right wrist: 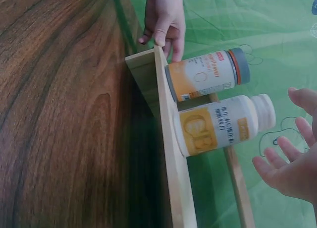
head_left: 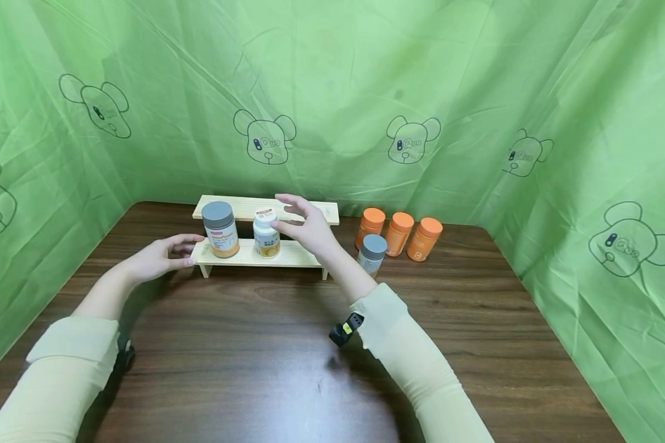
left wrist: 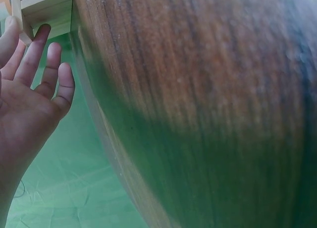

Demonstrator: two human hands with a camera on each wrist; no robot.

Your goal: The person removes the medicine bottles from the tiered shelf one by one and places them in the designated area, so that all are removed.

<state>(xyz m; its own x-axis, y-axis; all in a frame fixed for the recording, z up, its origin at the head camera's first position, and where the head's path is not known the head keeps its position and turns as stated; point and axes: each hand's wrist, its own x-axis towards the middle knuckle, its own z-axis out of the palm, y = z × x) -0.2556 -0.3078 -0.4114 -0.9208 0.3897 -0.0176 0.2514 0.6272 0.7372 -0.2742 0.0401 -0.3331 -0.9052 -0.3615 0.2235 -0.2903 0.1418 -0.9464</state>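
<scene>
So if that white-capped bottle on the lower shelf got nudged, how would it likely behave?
The white-capped bottle could tip if pushed high up, since it stands taller than wide on a narrow wooden shelf. Its round body would probably roll once on its side. The smooth, undented walls suggest it's fairly stiff and would hold its shape when gripped.
</scene>
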